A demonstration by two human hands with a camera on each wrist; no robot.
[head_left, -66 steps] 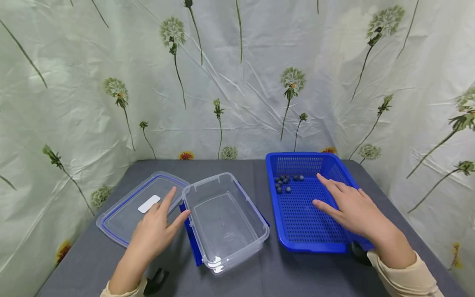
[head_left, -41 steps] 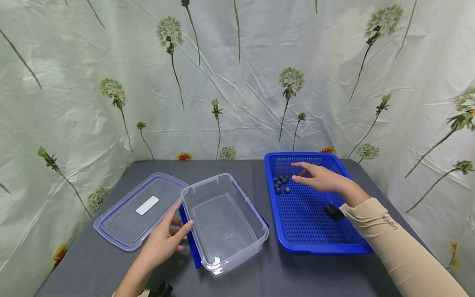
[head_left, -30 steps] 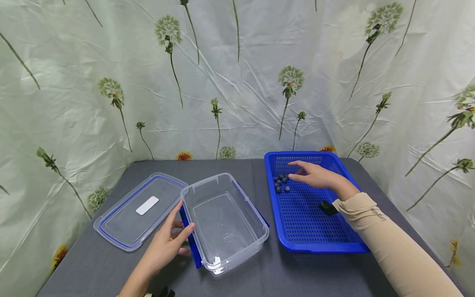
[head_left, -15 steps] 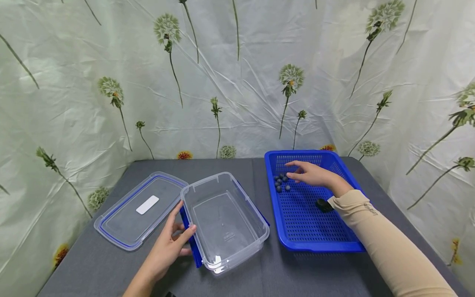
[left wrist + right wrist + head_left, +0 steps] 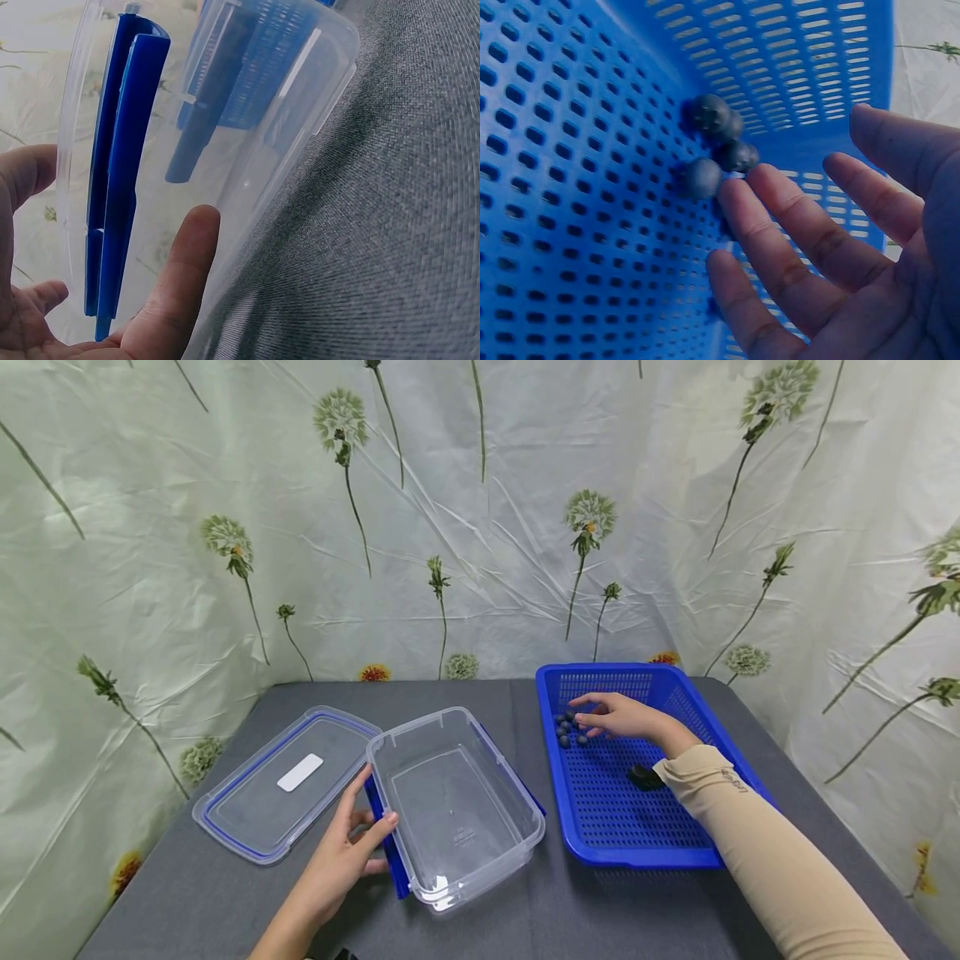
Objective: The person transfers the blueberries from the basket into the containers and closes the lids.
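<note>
My left hand (image 5: 337, 856) holds the near left side of a clear plastic food container (image 5: 457, 810), thumb over its rim and fingers along the outer wall. In the left wrist view, the hand is around a blue latch (image 5: 124, 165) that hangs down from that side. Several blueberries (image 5: 564, 731) lie at the far left of a blue perforated basket (image 5: 641, 857). My right hand (image 5: 622, 717) reaches in over them, fingers spread and loosely bent. In the right wrist view, its fingertips are close beside a blueberry (image 5: 703, 178); nothing is held. Some berries are hidden by the fingers.
A clear lid (image 5: 255, 802) with a blue seal and a white label (image 5: 300, 772) lies flat left of the container. All stands on a grey cloth-covered table (image 5: 517, 910). A flower-printed curtain (image 5: 480, 527) closes off the back and sides.
My left hand has moved onto the container's side and taken hold there. My right hand has travelled left and forward over the basket, then lower, to the blueberries.
</note>
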